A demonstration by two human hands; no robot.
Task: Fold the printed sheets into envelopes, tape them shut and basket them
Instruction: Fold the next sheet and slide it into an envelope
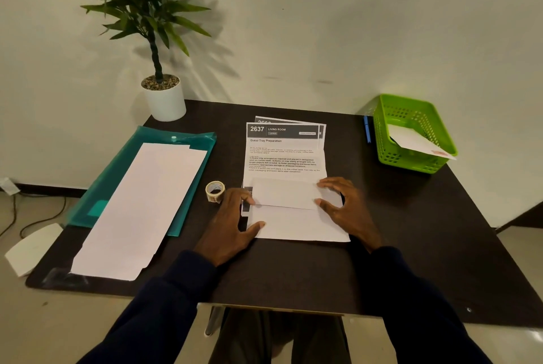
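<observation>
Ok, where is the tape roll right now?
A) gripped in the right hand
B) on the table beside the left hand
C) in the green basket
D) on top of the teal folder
B: the tape roll stands on the dark table just beyond the left hand, between the teal folder and the printed sheet.

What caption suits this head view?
Left hand and right hand press a folded white printed sheet on a dark table.

- Table [411, 231]: dark, smooth, matt top
- Printed sheet [282, 158]: thin white matt paper, creased
- Basket [411, 162]: bright green perforated plastic, slight sheen
- Folder [164, 140]: translucent teal plastic, glossy
- Tape roll [215, 191]: pale, semi-clear film
- Pot [166, 103]: smooth white, faint sheen
- Sleeve [164, 305]: dark matt cloth
</observation>
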